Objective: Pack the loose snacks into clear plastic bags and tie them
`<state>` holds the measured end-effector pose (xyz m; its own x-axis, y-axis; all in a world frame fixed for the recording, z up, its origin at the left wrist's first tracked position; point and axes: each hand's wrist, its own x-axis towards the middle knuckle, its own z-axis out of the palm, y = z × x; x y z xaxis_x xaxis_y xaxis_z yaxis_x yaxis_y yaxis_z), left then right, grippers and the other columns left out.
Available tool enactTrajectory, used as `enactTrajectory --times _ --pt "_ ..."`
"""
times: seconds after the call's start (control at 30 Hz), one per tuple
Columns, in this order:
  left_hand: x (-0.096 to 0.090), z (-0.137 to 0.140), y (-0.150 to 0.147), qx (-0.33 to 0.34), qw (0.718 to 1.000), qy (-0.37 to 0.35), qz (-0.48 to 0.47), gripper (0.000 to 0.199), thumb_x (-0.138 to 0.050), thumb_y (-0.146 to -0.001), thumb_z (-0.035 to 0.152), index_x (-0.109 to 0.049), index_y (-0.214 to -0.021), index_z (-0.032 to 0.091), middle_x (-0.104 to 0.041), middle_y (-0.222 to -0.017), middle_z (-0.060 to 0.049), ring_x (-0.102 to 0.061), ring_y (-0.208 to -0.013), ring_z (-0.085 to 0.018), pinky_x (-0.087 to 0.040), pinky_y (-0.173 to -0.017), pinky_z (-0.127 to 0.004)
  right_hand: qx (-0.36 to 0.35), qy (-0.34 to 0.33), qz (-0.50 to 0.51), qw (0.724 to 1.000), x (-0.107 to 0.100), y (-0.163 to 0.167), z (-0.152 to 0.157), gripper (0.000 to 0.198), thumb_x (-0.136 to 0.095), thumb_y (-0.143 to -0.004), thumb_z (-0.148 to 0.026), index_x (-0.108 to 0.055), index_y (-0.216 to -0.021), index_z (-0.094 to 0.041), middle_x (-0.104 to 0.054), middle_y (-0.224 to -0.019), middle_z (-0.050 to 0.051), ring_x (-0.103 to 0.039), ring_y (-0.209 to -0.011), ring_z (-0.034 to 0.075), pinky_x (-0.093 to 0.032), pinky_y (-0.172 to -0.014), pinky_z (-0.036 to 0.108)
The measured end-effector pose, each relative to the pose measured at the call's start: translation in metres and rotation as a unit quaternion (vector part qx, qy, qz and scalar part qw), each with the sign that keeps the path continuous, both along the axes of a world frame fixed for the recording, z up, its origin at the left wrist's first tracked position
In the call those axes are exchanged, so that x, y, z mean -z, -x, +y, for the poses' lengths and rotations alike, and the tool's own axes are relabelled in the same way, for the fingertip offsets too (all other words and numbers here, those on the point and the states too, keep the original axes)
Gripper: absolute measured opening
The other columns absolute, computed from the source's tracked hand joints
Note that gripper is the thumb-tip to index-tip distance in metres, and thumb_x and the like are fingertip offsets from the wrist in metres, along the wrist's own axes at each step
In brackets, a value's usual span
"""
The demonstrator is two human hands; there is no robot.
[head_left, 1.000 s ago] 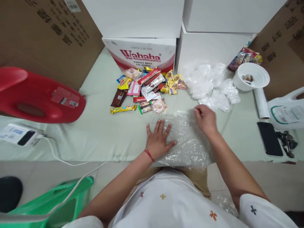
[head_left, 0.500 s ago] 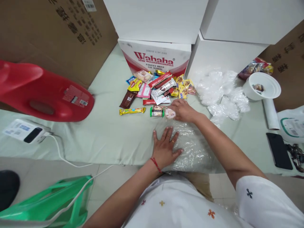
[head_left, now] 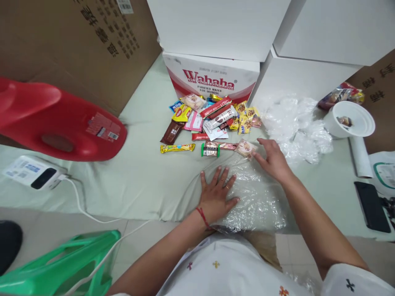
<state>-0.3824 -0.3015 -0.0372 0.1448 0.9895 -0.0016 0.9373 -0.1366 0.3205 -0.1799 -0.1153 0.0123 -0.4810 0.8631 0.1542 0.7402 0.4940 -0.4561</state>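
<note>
- The Wahaha box stands at the back of the table; every place below is given from it.
- The left hand is well in front of the box, palm down with fingers spread, pressing on a clear plastic sheet and gripping nothing.
- The right hand is in front of the box and to its right, thumb and forefinger parted, with nothing visible between them.
- The cookie packet lies in front of the box, by the right thumb; I cannot tell whether they touch.
- The heap of snacks sits directly before the box.
- A green-ended packet and a yellow stick packet lie farther forward from the box.
- Crumpled clear plastic is right of the box, with a white tub beyond.
- A red jug lies left of the box.
</note>
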Motion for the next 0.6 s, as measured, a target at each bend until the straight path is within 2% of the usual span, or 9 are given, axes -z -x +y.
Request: enactTrajectory --times 0.07,0.1,0.2,0.27,0.33,0.4,0.47,0.53,0.6 --pt "-0.001 0.001 0.000 0.000 1.000 -0.001 0.009 0.076 -0.044 -0.094 0.074 -0.042 -0.159 0.034 -0.027 -0.173 -0.008 -0.021 -0.160 -0.038 -0.001 -0.121 -0.079 0.022 0.023 -0.084 0.996 0.010 0.025 0.005 0.069 -0.064 -0.092 -0.054 -0.052 -0.146 -0.013 -0.058 -0.136 0.024 -0.053 -0.125 0.041 -0.048 -0.102 0.054" --pt "-0.001 0.001 0.000 -0.001 1.000 -0.001 0.012 0.076 -0.044 -0.094 0.075 -0.042 -0.159 0.035 -0.027 -0.173 -0.008 -0.022 -0.160 -0.038 -0.002 -0.121 -0.079 0.027 0.035 -0.123 0.991 0.013 0.037 0.009 0.068 -0.066 -0.090 -0.054 -0.054 -0.143 -0.013 -0.059 -0.135 0.024 -0.053 -0.123 0.043 -0.048 -0.100 0.054" --pt "-0.002 0.000 0.004 -0.006 1.000 0.003 0.014 0.077 -0.043 -0.093 0.077 -0.042 -0.159 0.036 -0.027 -0.173 -0.007 -0.022 -0.159 -0.038 -0.001 -0.121 -0.079 0.037 0.057 -0.189 0.980 0.016 0.059 0.029 0.049 -0.067 -0.089 -0.049 -0.066 -0.125 -0.016 -0.064 -0.123 0.021 -0.056 -0.115 0.041 -0.049 -0.093 0.049" --pt "-0.002 0.000 0.008 -0.013 1.000 0.009 0.008 0.079 -0.044 -0.093 0.078 -0.040 -0.160 0.036 -0.025 -0.174 -0.007 -0.023 -0.159 -0.037 0.003 -0.121 -0.080 0.042 0.070 -0.176 0.981 0.007 0.056 0.041 0.043 -0.067 -0.089 -0.050 -0.069 -0.116 -0.016 -0.066 -0.114 0.019 -0.059 -0.108 0.037 -0.050 -0.091 0.046" --pt "-0.002 0.000 0.012 -0.018 1.000 0.018 0.001 0.082 -0.046 -0.092 0.078 -0.038 -0.161 0.035 -0.023 -0.174 -0.008 -0.024 -0.159 -0.036 0.007 -0.120 -0.080 0.023 0.062 -0.115 0.991 -0.011 0.041 0.045 0.047 -0.069 -0.088 -0.051 -0.068 -0.120 -0.017 -0.066 -0.112 0.017 -0.060 -0.106 0.034 -0.050 -0.092 0.045" --pt "-0.001 0.000 0.015 -0.021 0.999 0.027 -0.003 0.086 -0.048 -0.091 0.078 -0.035 -0.162 0.033 -0.021 -0.174 -0.009 -0.023 -0.159 -0.037 0.009 -0.120 -0.080 -0.022 0.031 -0.038 0.999 -0.031 0.021 0.033 0.054 -0.071 -0.087 -0.051 -0.063 -0.131 -0.021 -0.064 -0.119 0.015 -0.059 -0.112 0.034 -0.049 -0.096 0.047" --pt "0.000 0.001 0.016 -0.022 0.999 0.030 -0.002 0.090 -0.050 -0.090 0.078 -0.034 -0.164 0.029 -0.022 -0.174 -0.012 -0.022 -0.160 -0.039 0.009 -0.120 -0.080 -0.088 0.021 0.015 0.996 -0.046 0.005 0.006 0.061 -0.073 -0.088 -0.051 -0.057 -0.141 -0.026 -0.060 -0.127 0.014 -0.057 -0.119 0.035 -0.049 -0.099 0.050" --pt "0.001 0.002 0.016 -0.024 0.999 0.031 0.001 0.095 -0.051 -0.089 0.079 -0.031 -0.165 0.024 -0.024 -0.173 -0.015 -0.020 -0.160 -0.040 0.008 -0.121 -0.079 -0.147 0.045 0.021 0.988 -0.047 -0.005 -0.030 0.061 -0.074 -0.089 -0.047 -0.055 -0.144 -0.027 -0.060 -0.128 0.014 -0.055 -0.121 0.035 -0.049 -0.101 0.051" --pt "0.001 0.002 0.015 -0.024 0.999 0.036 0.000 0.101 -0.049 -0.088 0.081 -0.029 -0.165 0.019 -0.025 -0.172 -0.016 -0.019 -0.160 -0.040 0.008 -0.121 -0.079 -0.167 0.068 -0.014 0.984 -0.032 -0.007 -0.065 0.058 -0.074 -0.090 -0.042 -0.056 -0.143 -0.025 -0.060 -0.128 0.016 -0.054 -0.121 0.035 -0.049 -0.101 0.051"
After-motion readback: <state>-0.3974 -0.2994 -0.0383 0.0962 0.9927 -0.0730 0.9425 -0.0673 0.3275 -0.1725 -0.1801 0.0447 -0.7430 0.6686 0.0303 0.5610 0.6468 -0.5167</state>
